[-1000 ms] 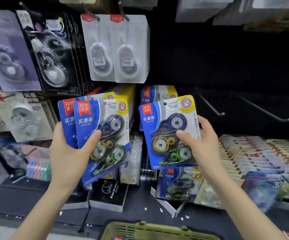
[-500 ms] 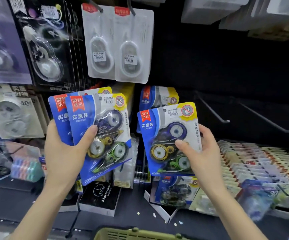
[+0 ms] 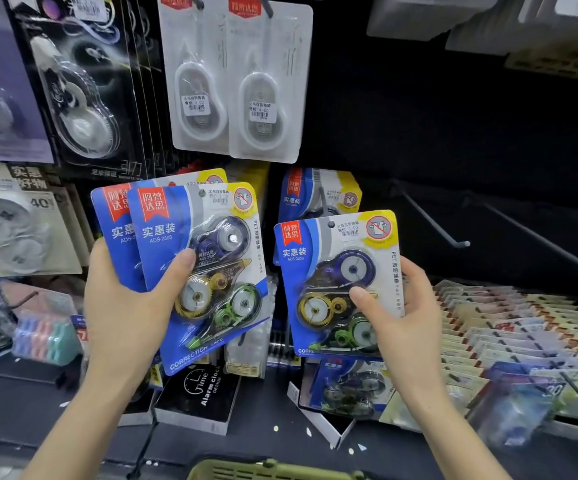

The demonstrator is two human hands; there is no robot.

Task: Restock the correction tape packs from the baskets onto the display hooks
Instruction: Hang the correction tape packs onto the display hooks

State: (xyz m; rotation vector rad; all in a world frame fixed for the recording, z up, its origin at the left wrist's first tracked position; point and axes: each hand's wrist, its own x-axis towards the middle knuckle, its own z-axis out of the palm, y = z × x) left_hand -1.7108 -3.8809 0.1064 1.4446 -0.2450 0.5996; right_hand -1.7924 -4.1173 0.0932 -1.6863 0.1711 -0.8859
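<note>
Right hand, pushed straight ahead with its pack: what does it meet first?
Probably the hung blue packs directly behind the held pack in the right hand; depth is unclear.

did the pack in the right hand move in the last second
Yes, downward: the pack in the right hand now uncovers more of the hung blue pack behind it.

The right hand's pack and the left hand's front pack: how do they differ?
The right hand's pack is held alone; the left hand's front pack overlaps a second pack. The left hand's front pack shows CORRECTION TAPE whole; the right hand's pack only its start. Both hold three tapes.
</note>
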